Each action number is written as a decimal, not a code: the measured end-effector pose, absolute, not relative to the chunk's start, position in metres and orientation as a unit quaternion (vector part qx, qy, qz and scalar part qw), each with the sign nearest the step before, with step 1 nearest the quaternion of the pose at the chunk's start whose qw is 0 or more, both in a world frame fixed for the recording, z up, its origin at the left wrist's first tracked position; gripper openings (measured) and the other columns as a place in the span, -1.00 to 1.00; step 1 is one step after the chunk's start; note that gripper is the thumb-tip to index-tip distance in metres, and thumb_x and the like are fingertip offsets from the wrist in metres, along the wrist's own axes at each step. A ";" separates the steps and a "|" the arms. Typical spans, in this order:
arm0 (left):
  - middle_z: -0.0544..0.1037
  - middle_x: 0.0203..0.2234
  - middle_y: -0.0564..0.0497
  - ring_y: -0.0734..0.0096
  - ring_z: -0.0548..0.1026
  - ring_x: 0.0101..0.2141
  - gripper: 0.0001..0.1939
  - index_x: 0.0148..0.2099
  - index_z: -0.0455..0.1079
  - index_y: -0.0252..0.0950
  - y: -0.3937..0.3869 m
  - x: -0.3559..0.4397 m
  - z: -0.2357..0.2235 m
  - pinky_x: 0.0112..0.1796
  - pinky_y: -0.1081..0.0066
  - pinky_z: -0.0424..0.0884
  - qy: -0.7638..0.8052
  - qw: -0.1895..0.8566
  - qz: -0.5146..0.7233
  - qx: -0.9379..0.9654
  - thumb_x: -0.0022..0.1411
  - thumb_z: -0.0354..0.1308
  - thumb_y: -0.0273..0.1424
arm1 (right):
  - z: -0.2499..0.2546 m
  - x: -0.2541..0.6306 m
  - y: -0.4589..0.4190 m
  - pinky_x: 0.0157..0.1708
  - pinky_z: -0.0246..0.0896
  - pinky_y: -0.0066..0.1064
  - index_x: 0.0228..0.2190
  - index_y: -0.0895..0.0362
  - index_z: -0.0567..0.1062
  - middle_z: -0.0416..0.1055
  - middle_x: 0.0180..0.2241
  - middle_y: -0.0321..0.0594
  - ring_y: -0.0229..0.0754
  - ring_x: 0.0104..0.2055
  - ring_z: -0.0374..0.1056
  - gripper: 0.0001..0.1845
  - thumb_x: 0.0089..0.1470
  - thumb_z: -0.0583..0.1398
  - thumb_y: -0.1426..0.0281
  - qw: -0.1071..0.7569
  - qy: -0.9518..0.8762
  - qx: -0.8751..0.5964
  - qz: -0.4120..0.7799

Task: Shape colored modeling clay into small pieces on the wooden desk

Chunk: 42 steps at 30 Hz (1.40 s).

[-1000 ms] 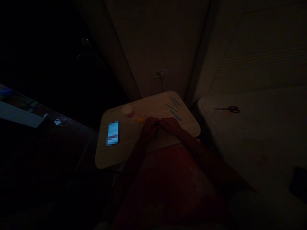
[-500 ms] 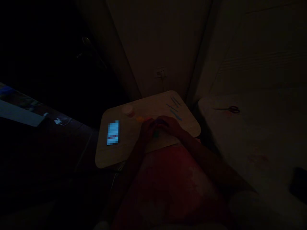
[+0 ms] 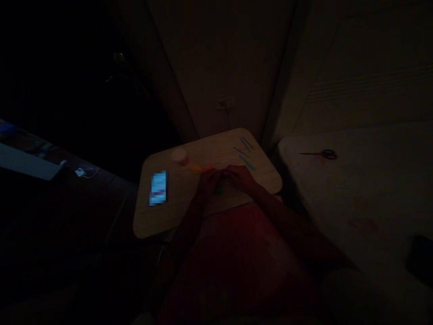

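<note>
The picture is very dark. My left hand (image 3: 207, 183) and my right hand (image 3: 241, 177) meet over the small table, fingers bent and closed. Between the fingertips is a small dark purplish piece (image 3: 222, 172), mostly hidden; it looks soft, like modelling clay, but its kind is hard to make out. Just below the fingers lies a green lump (image 3: 219, 190) on the tabletop. Beyond my left hand are an orange lump (image 3: 196, 169) and a pink lump (image 3: 207, 168). Past my right hand lies a thick teal stick-shaped tool (image 3: 246, 162).
The pale wooden table (image 3: 182, 207) has rounded corners. On it are a lidded tub (image 3: 180, 156), a lit phone (image 3: 158, 188) and several thin blue sticks (image 3: 246, 144). Scissors (image 3: 321, 154) lie on a light surface to the right. A wall socket (image 3: 225, 103) with a cable sits behind.
My hands have drawn slightly apart and the fingers have shifted around the purplish piece, so less of it shows. The things on the table stay in place.
</note>
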<state>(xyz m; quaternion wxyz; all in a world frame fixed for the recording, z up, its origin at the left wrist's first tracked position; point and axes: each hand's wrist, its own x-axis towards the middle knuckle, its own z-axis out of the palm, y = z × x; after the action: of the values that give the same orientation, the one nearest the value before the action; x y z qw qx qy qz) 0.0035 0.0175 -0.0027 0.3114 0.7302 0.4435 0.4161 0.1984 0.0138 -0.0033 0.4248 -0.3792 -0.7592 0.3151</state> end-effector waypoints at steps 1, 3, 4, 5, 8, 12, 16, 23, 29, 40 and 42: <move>0.56 -0.42 -0.02 0.27 0.49 -0.27 -0.58 -0.31 0.52 -0.26 0.018 0.004 -0.003 -0.14 0.28 0.44 0.439 0.315 0.426 0.726 0.35 0.09 -0.03 | -0.003 0.196 0.013 -0.20 0.25 -0.36 -0.30 0.12 0.58 0.55 -0.33 -0.17 -0.13 -0.27 0.44 -0.64 0.34 0.11 0.17 0.425 -0.758 -0.379 0.317; 0.57 -0.41 -0.02 0.28 0.49 -0.29 -0.58 -0.31 0.52 -0.26 0.018 0.004 -0.003 -0.13 0.28 0.44 0.430 0.323 0.429 0.726 0.33 0.12 -0.01 | -0.002 0.192 0.010 -0.17 0.26 -0.34 -0.28 0.11 0.57 0.56 -0.30 -0.15 -0.12 -0.25 0.44 -0.65 0.34 0.11 0.15 0.423 -0.758 -0.380 0.320; 0.57 -0.41 -0.01 0.29 0.48 -0.30 -0.59 -0.31 0.51 -0.26 0.018 0.004 -0.002 -0.12 0.28 0.44 0.428 0.327 0.424 0.728 0.32 0.13 -0.02 | -0.001 0.190 0.009 -0.15 0.27 -0.33 -0.27 0.10 0.57 0.56 -0.28 -0.15 -0.12 -0.24 0.44 -0.65 0.34 0.11 0.15 0.422 -0.757 -0.381 0.323; 0.56 -0.42 0.00 0.30 0.47 -0.32 -0.59 -0.32 0.51 -0.26 0.017 0.004 -0.002 -0.12 0.28 0.43 0.428 0.328 0.420 0.730 0.33 0.13 -0.03 | -0.001 0.188 0.008 -0.14 0.27 -0.33 -0.27 0.10 0.57 0.55 -0.28 -0.15 -0.12 -0.23 0.44 -0.65 0.34 0.11 0.14 0.423 -0.755 -0.380 0.327; 0.54 -0.43 0.00 0.31 0.46 -0.31 -0.61 -0.32 0.49 -0.26 0.017 0.004 -0.001 -0.13 0.29 0.43 0.430 0.327 0.425 0.727 0.35 0.11 -0.05 | -0.002 0.188 0.008 -0.17 0.27 -0.33 -0.26 0.11 0.57 0.55 -0.29 -0.16 -0.12 -0.24 0.43 -0.61 0.32 0.11 0.09 0.437 -0.742 -0.368 0.351; 0.51 -0.41 -0.01 0.29 0.45 -0.31 -0.60 -0.29 0.49 -0.25 0.020 0.003 -0.004 -0.20 0.31 0.43 0.424 0.331 0.441 0.718 0.33 0.13 -0.02 | -0.004 0.192 0.009 -0.23 0.26 -0.35 -0.24 0.14 0.57 0.54 -0.33 -0.19 -0.14 -0.29 0.41 -0.57 0.27 0.14 0.04 0.460 -0.716 -0.364 0.378; 0.50 -0.44 0.01 0.31 0.45 -0.34 -0.63 -0.33 0.50 -0.26 0.025 -0.001 -0.011 -0.22 0.31 0.43 0.426 0.321 0.455 0.713 0.31 0.17 -0.06 | -0.007 0.192 0.011 -0.24 0.26 -0.36 -0.25 0.16 0.58 0.54 -0.33 -0.19 -0.15 -0.31 0.40 -0.57 0.25 0.17 0.04 0.457 -0.713 -0.371 0.382; 0.52 -0.47 0.01 0.28 0.48 -0.33 -0.64 -0.36 0.52 -0.26 0.025 -0.003 -0.017 -0.24 0.31 0.45 0.465 0.327 0.432 0.700 0.28 0.19 -0.08 | -0.007 0.192 0.014 -0.21 0.27 -0.34 -0.29 0.13 0.62 0.60 -0.31 -0.16 -0.12 -0.28 0.45 -0.65 0.25 0.17 0.14 0.447 -0.726 -0.390 0.348; 0.62 -0.36 -0.06 0.19 0.54 -0.19 -0.57 -0.26 0.58 -0.26 0.022 0.001 -0.012 -0.08 0.22 0.48 0.460 0.305 0.453 0.700 0.26 0.20 0.02 | -0.012 0.195 0.018 -0.28 0.23 -0.34 -0.42 0.15 0.57 0.54 -0.43 -0.18 -0.14 -0.36 0.40 -0.63 0.25 0.16 0.15 0.467 -0.695 -0.441 0.324; 0.61 -0.30 -0.05 0.31 0.56 -0.28 -0.62 -0.11 0.52 -0.27 0.017 0.003 -0.005 -0.23 0.34 0.50 0.432 0.356 0.493 0.666 0.20 0.30 -0.07 | -0.015 0.192 0.022 -0.41 0.18 -0.41 -0.41 0.08 0.40 0.40 -0.47 -0.30 -0.20 -0.42 0.30 -0.66 0.08 0.27 0.08 0.520 -0.604 -0.468 0.382; 0.60 -0.30 -0.03 0.33 0.56 -0.30 -0.55 0.02 0.48 -0.25 0.016 0.003 -0.005 -0.26 0.37 0.49 0.431 0.366 0.484 0.668 0.18 0.33 -0.11 | -0.012 0.192 0.020 -0.43 0.14 -0.41 -0.43 0.08 0.38 0.36 -0.50 -0.32 -0.22 -0.44 0.25 -0.64 0.08 0.26 0.06 0.511 -0.616 -0.465 0.379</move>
<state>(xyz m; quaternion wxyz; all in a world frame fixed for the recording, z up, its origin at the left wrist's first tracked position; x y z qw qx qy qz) 0.0034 0.0161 -0.0045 0.3658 0.6677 0.4312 0.4842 0.1920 0.0201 -0.0124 0.5107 -0.4651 -0.6156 0.3793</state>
